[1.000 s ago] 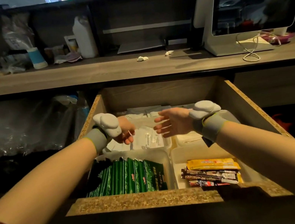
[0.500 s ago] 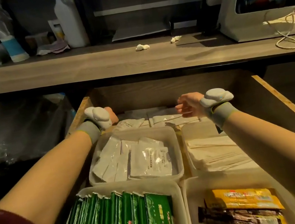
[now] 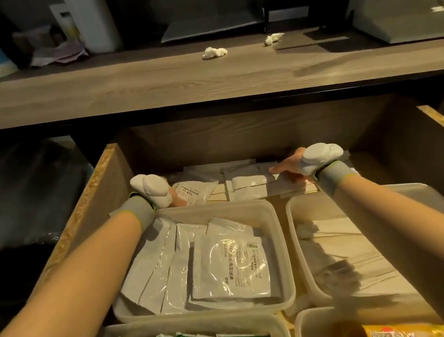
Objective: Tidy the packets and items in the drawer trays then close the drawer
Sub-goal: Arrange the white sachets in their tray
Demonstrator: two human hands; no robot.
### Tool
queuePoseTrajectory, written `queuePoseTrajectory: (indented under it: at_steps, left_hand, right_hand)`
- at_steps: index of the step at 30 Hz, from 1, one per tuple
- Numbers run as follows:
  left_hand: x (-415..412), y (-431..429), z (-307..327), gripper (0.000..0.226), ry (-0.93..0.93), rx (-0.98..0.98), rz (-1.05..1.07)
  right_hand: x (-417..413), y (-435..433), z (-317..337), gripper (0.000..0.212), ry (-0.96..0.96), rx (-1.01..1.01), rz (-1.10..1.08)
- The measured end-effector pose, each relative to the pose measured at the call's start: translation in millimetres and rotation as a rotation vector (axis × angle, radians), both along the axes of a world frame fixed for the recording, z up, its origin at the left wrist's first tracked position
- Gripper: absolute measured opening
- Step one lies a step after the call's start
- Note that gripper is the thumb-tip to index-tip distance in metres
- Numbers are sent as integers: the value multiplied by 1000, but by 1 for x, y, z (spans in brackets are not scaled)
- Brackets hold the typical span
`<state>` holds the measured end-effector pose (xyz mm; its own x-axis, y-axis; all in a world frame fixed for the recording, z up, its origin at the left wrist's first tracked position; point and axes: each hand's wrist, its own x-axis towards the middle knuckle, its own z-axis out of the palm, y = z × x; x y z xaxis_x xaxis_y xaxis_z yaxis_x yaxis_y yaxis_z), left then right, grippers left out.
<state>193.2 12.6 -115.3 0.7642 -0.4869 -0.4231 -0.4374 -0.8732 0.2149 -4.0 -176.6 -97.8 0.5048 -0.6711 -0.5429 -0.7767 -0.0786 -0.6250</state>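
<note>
Both hands reaching deep to straighten loose white foil packets point(image 3: 243, 187) behind the trays; left fingers point(image 3: 177, 200) hidden, grip unclear; right fingers point(image 3: 281, 168) flat, pressing packets.

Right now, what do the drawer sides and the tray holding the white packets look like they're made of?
Drawer side: likely laminated particleboard, since its top edge shows raw speckled chips.
Tray: seemingly translucent, matte plastic with rounded corners.
White packets: glossy film or foil, going by the glare.
</note>
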Motion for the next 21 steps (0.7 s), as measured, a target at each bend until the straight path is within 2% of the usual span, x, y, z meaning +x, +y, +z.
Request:
queuePoseTrajectory:
  at_steps: [2, 3, 5, 11, 14, 16, 19, 21]
  left_hand:
    - [4, -2, 0, 64, 80, -18, 43]
    - [6, -3, -1, 63, 78, -31, 30]
    - [7, -5, -2, 56, 102, -54, 12]
    - [7, -6, 2, 26, 54, -279, 6]
    - [4, -6, 13, 29, 52, -388, 21]
    - [-2, -5, 22, 19, 48, -442, 27]
    - [-12, -2, 39, 31, 99, -557, 25]
    - [-22, 1, 55, 28, 125, -638, -12]
  right_hand:
    - [2, 1, -3, 31, 192, -105, 130]
    - [3, 0, -6, 47, 247, -218, 154]
    - [5, 2, -10, 65, 218, -350, 124]
    - [6, -7, -19, 73, 59, -213, 75]
    - [3, -11, -12, 80, -88, -146, -19]
    - [0, -9, -3, 64, -271, -68, -120]
    - [-7, 1, 14, 22, -483, 31, -167]
    - [-16, 7, 30, 24, -592, 66, -176]
